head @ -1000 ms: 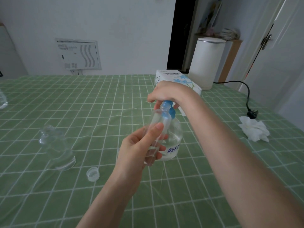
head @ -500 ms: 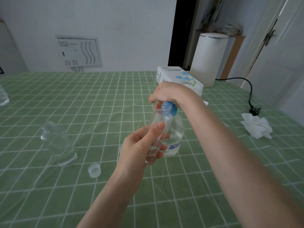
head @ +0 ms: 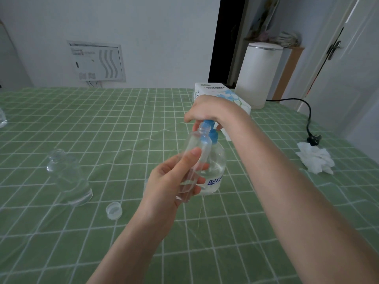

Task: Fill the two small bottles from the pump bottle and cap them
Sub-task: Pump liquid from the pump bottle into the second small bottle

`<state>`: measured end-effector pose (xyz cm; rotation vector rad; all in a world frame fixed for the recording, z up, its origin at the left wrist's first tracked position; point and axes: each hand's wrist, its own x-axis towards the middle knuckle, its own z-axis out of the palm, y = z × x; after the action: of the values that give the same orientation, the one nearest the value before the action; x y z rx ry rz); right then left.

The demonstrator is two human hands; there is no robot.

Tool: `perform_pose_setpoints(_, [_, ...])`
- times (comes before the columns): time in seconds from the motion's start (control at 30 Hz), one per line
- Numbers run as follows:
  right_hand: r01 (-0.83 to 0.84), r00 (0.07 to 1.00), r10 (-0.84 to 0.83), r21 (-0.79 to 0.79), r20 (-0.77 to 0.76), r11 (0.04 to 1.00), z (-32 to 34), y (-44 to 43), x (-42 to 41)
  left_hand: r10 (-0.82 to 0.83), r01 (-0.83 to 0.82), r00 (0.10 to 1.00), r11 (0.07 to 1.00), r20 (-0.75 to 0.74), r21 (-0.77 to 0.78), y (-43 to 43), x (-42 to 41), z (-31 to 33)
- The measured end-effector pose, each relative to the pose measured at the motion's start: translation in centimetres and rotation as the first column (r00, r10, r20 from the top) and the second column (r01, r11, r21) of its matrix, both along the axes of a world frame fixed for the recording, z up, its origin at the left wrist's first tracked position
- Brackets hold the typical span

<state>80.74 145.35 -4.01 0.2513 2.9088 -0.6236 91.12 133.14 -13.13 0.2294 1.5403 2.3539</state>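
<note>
Gripping the small bottle (head: 198, 140) mid-body, my left hand (head: 170, 185) holds it against the pump bottle (head: 216, 167) standing on the bench (head: 123, 119); my right hand (head: 209, 108) curls over its top (probably light, thin plastic: I'd squeeze gently).

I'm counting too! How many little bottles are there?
2. One small bottle is in the left hand; the other bottle stands on the table, left. A cut-off clear thing far left might be another.
</note>
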Motion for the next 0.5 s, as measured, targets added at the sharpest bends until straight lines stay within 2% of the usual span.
perform_pose_setpoints(0.27, [0.025,0.999,-0.024,-0.031,0.035,0.999,-1.3,0.0,0.0,-0.009,0.009,0.999,1.0,0.036,-0.005,0.2,0.1,-0.2])
perform_pose_setpoints(0.5, [0.024,0.998,-0.026,-0.034,-0.062,0.999,-0.8,0.1,0.6,-0.003,0.004,1.0,1.0,0.023,-0.022,0.1,0.2,-0.1])
